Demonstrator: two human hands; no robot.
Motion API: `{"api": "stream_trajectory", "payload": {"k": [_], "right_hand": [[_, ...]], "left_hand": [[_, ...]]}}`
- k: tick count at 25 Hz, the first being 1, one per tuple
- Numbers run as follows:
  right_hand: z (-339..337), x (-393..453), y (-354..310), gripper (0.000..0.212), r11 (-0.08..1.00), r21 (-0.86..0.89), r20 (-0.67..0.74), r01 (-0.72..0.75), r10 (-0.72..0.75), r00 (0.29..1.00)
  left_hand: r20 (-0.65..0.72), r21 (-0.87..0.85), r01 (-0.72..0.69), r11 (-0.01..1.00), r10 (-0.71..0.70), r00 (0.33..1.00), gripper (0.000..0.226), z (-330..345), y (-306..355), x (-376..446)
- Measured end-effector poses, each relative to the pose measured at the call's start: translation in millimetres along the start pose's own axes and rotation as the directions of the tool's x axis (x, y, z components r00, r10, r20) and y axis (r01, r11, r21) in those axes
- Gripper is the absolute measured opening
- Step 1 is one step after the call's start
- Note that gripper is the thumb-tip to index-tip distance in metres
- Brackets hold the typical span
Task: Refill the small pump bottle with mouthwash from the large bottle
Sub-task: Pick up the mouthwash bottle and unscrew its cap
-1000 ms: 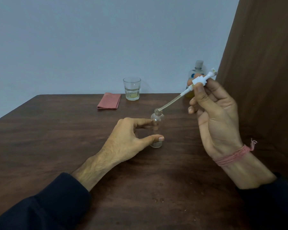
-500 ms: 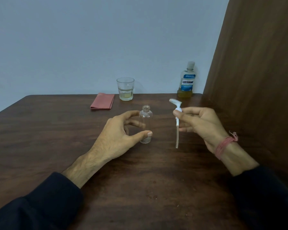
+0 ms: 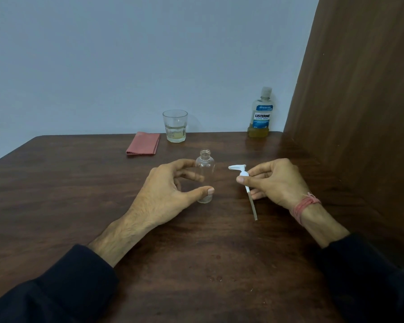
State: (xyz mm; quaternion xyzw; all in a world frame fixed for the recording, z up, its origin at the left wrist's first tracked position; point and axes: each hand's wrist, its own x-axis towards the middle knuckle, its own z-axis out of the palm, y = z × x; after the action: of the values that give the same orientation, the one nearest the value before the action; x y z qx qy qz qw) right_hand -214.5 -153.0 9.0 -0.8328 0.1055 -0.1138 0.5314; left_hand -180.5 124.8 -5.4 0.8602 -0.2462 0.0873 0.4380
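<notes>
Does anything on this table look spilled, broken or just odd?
Nothing looks broken. A few small droplets lie on the table near the person, perhaps spilled liquid. The small bottle stands upright and open in the left hand, while the right hand holds its pump apart from it.

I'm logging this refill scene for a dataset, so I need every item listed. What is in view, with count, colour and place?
small clear plastic bottle: one, transparent, uncapped, upright at table centre
white pump head with dip tube: one, white, held above the table right of the bottle
large mouthwash bottle: one, clear with blue label and yellowish liquid, capped, far right by the wall
clear drinking glass: one, a little pale liquid inside, far centre
folded pink cloth: one, pink, left of the glass
dark wooden table: one, brown
left hand: grips the small bottle
right hand: pinches the pump head; pink thread band at wrist
</notes>
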Motion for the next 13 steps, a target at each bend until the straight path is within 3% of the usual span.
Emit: {"api": "stream_trajectory", "payload": {"k": [13], "right_hand": [[5.4,1.4,6.8,0.026,0.997,-0.053,-0.031,0.053,-0.055,0.998]], "left_hand": [[-0.008,0.000,0.009,1.000,-0.009,1.000,0.063,2.7,-1.5,1.1]]}}
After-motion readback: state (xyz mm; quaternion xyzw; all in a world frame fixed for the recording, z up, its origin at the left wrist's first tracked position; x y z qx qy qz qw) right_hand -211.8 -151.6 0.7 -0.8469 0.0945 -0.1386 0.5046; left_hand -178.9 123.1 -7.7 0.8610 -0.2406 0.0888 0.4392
